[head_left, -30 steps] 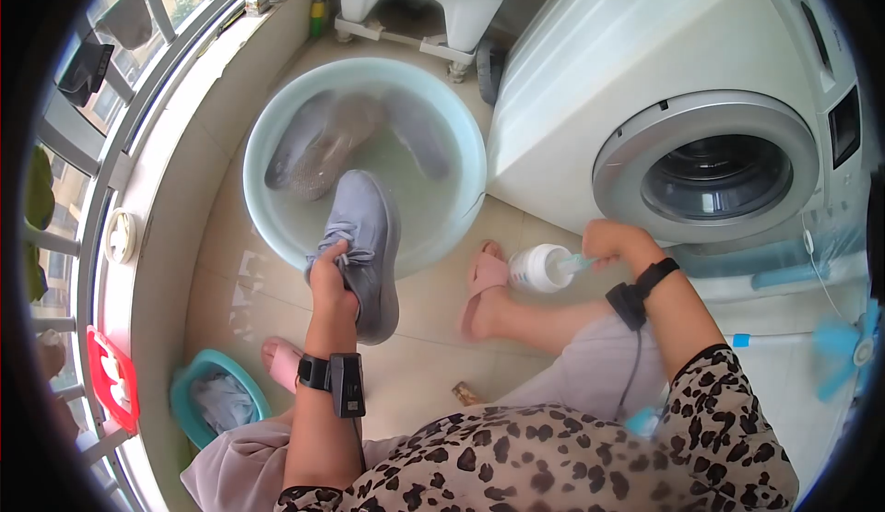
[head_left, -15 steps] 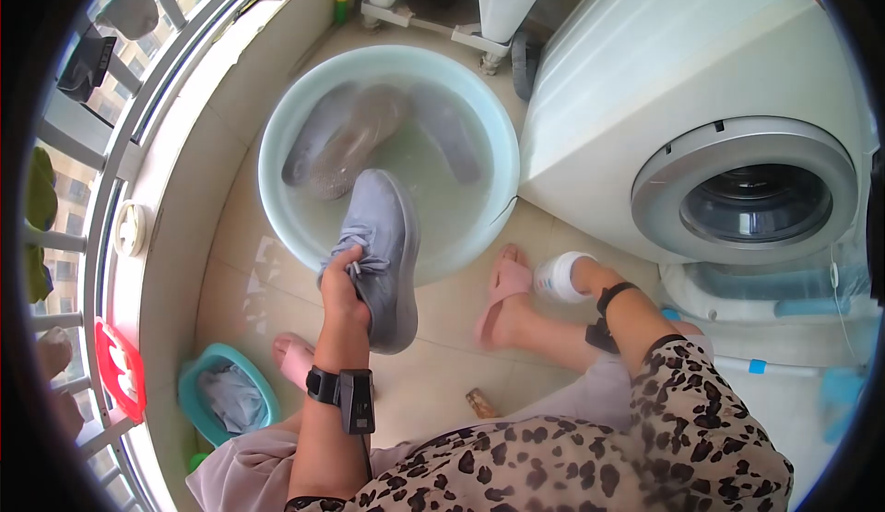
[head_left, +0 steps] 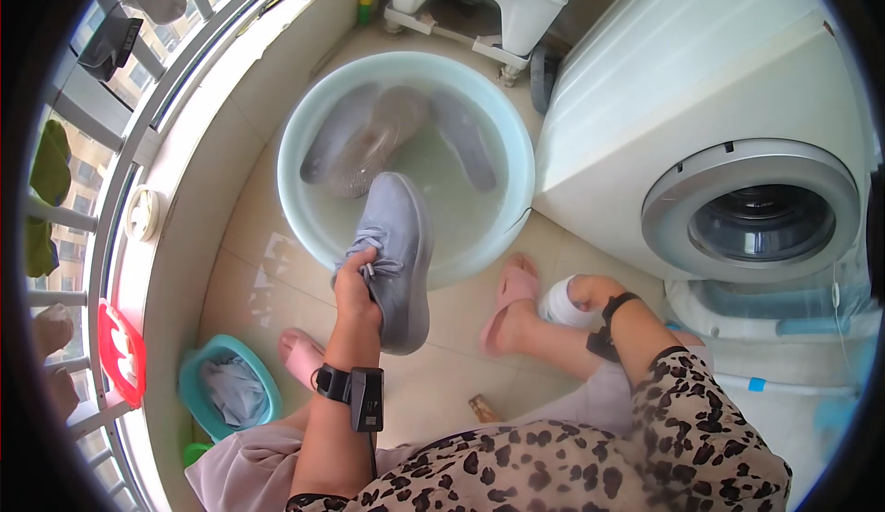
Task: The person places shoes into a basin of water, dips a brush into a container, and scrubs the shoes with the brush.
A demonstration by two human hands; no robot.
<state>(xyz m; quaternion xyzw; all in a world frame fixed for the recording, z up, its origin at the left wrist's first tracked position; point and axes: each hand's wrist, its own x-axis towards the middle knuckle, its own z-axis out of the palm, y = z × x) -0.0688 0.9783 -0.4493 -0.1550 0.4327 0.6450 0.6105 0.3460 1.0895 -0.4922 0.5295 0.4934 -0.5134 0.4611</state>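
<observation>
Gray lace-up sneaker (head_left: 398, 258) up over the near rim of the pale blue washbasin (head_left: 519, 171). Toe out over the water, heel outside the basin, on the body's side. Long way of the shoe, heel to toe: nearly straight in toward the basin's middle. Laces up, side of the sole turned toward the basin's right.

Left hand (head_left: 358, 293) closer by far, just outside the basin's near rim, wrapped snug around the back part of the sneaker. Thumb by the laces, other fingers mostly hidden.

Right hand (head_left: 597, 293) well apart from the sneaker, outside the basin, near and to the right. Bent down onto a white container (head_left: 557, 303), touching. Fingertips out of sight, so cannot tell if gripping anything. From the basin, sneaker side first, then right foot in a pink slipper (head_left: 510, 293), then container and hand.

In the basin, under cloudy water: gray shoe (head_left: 336, 136) at the left, brownish shoe (head_left: 380, 139) in the middle, gray shape (head_left: 465, 141) at the right, maybe another shoe. Right of the basin, big white washing machine (head_left: 636, 97). Near and left of it, small teal tub (head_left: 188, 383) with pale cloth (head_left: 235, 390) inside.
</observation>
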